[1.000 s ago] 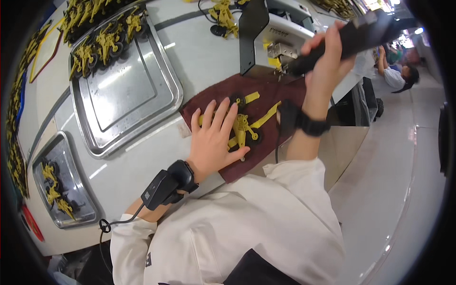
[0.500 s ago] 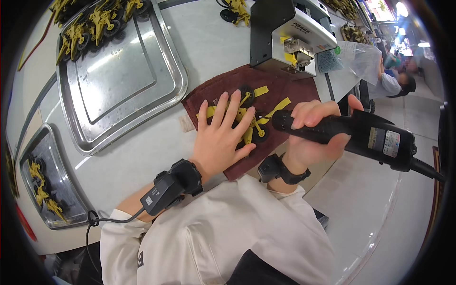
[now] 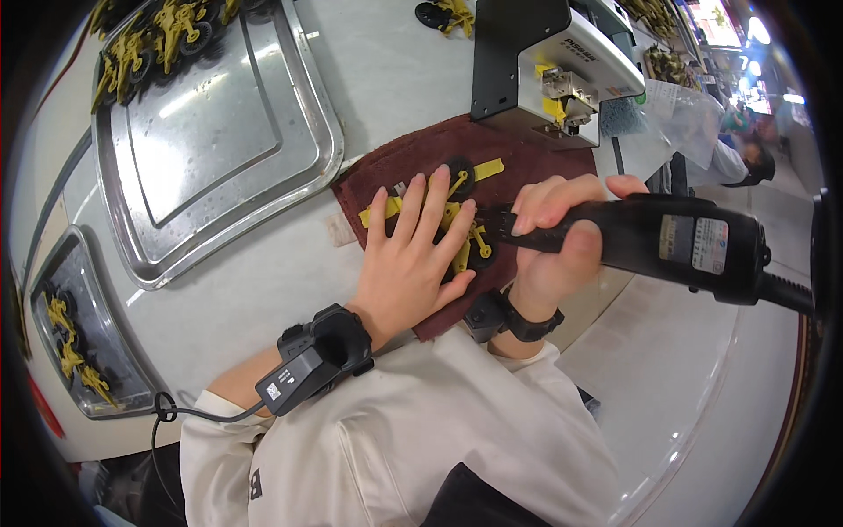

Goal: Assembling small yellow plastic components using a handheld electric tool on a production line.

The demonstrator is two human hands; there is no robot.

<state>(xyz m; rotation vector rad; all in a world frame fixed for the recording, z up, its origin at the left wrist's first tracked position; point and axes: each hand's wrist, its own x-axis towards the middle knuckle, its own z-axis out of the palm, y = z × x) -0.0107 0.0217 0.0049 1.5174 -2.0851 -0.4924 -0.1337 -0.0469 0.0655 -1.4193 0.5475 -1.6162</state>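
A yellow toy motorcycle (image 3: pixel 460 186) with black wheels lies on a maroon cloth (image 3: pixel 549 167), partly covered by my left hand (image 3: pixel 406 263). That hand is flat on it, palm down, fingers spread. My right hand (image 3: pixel 562 233) is wrapped around a black corded electric screwdriver (image 3: pixel 650 235), held almost level. The screwdriver's front end points left and is at the toy's right side, close to my left fingertips. Whether its bit touches a screw cannot be made out. Yellow strips stick out from the toy's upper right and left.
A large metal tray (image 3: pixel 206 167) with several yellow toy motorcycles at its far end stands at the left. A smaller tray (image 3: pixel 123 373) holds more, nearer me. A black-and-white machine (image 3: pixel 527 75) stands behind the cloth. A plastic bag (image 3: pixel 689 119) and another person (image 3: pixel 738 162) are at far right.
My right hand has brought the screwdriver slightly left, so its front end now reaches the toy. My left hand stays on the toy. The whole view has shifted slightly.
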